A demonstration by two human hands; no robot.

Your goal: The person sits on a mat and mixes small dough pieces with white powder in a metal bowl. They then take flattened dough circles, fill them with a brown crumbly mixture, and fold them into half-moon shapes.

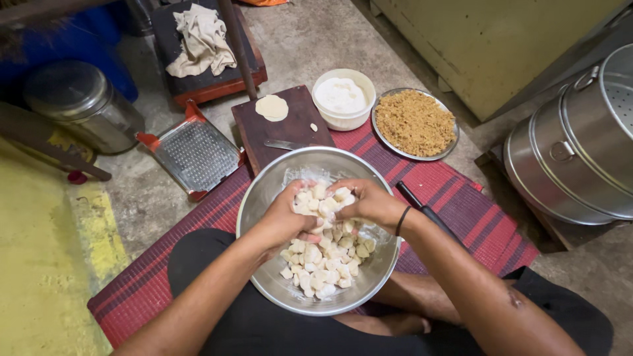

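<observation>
Both hands, left hand [290,217] and right hand [369,203], are cupped together around a clump of pale dough pieces [323,204] over a steel bowl [260,198] (more pieces lie inside). Behind it are a white round tub [343,118] and a plate of brown crumbs [415,123].

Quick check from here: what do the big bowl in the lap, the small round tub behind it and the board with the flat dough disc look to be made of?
The big bowl looks like polished metal, likely steel: its grey wall mirrors the light. The small round tub seems to be cream plastic, thick-rimmed and matte, though ceramic is possible. The board appears to be dark, reddish-brown wood with a dull, worn face.
</observation>
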